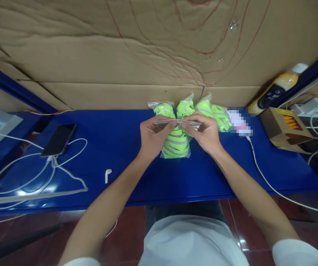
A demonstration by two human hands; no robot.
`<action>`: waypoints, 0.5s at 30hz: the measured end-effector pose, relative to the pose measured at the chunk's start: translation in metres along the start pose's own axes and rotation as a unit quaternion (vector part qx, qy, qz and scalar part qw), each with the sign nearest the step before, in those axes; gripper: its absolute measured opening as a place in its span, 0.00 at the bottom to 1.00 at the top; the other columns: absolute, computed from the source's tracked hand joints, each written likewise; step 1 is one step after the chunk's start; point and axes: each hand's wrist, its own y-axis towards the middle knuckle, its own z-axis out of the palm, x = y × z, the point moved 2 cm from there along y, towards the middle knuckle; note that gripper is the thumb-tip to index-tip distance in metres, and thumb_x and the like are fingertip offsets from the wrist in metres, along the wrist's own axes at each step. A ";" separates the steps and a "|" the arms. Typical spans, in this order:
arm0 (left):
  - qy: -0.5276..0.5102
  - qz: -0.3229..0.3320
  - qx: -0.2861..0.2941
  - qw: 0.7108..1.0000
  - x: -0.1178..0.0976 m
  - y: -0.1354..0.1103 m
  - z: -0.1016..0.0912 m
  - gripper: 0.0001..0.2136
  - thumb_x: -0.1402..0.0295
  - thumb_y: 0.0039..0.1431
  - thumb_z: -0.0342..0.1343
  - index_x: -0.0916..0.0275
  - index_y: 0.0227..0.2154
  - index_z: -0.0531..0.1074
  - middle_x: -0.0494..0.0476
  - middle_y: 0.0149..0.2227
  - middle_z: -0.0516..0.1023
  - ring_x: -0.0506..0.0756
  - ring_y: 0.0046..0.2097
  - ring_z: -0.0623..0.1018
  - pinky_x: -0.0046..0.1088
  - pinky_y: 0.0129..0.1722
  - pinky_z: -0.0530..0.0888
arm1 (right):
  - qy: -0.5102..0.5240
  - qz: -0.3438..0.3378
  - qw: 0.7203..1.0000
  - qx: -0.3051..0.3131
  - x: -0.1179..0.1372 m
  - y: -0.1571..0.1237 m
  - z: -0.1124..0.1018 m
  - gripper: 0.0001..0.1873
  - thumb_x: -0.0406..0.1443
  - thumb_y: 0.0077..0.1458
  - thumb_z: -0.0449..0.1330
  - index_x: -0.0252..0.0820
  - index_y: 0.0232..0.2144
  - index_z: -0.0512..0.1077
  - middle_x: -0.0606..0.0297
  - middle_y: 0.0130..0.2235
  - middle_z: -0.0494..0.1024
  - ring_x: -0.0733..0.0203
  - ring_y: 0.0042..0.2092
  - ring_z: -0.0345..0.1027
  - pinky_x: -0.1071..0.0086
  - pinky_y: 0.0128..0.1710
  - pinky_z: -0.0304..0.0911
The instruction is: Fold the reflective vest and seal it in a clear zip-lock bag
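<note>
My left hand and my right hand are both closed in a pinch on the top edge of a clear plastic bag filled with neon-green straps with grey stripes. The bag stands on the blue table in the middle. Each hand grips one end of the bag's mouth, and the thumbs press along its strip. Just behind it, against the cardboard wall, several more bags of green straps stand in a row.
A black phone with white cables lies at the left, a white earbud in front. At the right stand a yellow bottle, a brown cardboard box and a white cable. Cardboard lines the back.
</note>
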 end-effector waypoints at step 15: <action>0.019 -0.003 0.025 0.999 -0.005 -0.003 0.004 0.08 0.60 0.57 0.75 0.57 0.35 0.86 0.56 0.36 0.87 0.56 0.38 0.84 0.32 0.40 0.80 | -0.033 0.000 0.999 -0.023 0.005 -0.005 0.006 0.04 0.37 0.54 0.73 0.48 0.30 0.82 0.67 0.32 0.80 0.59 0.35 0.71 0.62 0.39 0.69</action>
